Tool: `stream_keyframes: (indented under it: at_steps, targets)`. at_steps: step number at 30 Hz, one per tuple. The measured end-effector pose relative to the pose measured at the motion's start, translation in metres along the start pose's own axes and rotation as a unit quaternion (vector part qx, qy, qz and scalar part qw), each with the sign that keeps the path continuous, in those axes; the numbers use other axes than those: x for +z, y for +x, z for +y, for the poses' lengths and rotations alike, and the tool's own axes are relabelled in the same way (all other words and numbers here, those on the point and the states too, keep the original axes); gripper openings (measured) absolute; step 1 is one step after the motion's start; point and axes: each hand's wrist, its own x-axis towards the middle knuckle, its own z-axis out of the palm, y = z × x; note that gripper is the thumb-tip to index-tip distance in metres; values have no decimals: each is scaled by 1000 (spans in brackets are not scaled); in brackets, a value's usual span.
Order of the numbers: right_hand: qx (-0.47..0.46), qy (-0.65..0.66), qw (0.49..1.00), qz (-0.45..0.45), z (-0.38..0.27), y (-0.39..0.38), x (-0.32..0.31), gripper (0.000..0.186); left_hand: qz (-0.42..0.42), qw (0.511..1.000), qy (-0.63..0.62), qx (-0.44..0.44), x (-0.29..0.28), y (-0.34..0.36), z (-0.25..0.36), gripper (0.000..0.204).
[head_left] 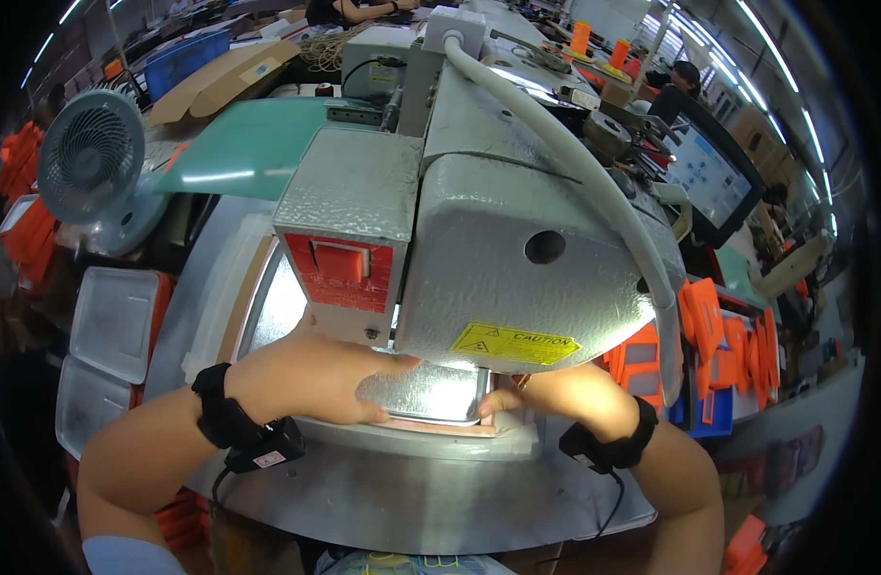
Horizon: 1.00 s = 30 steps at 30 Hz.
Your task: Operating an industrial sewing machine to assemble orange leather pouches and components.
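Note:
A shiny silver rectangular panel (424, 395) with a rounded corner and dark rim lies under the head of a large grey machine (526, 259). At its left side my left hand (316, 376) grips it, thumb reaching across the top and a fingertip at the near edge. My right hand (546, 395) holds the right edge near the corner; most of its fingers are hidden by the machine head. An orange-brown strip (440, 428) shows along the panel's near side. Both wrists wear black bands with small boxes and cables.
White-faced trays with orange sides (114, 321) are stacked at the left, beside a grey fan (93, 158). Orange pieces (709, 326) fill the right side near a blue bin (704, 412). A screen (704, 168) stands far right. Other people work in the background.

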Motion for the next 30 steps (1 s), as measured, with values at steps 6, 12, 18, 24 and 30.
stream_keyframes:
  at_steps: [6,12,18,24,30]
  targets:
    - [1,58,998,17,9,16,-5,77,-27,999,1,-20,-11,12,-8,60]
    - [29,136,990,16,14,28,-14,70,11,973,-193,-127,-17,9,-18,53]
    - [189,385,901,-63,-4,11,-44,62,39,928,-355,-106,-13,8,-18,62]
    - [135,488,861,-48,-34,-2,-66,53,-60,912,-394,-101,5,28,-29,69]
    - [61,235,970,30,-80,1,-87,43,-149,921,-346,-99,4,39,-16,79]
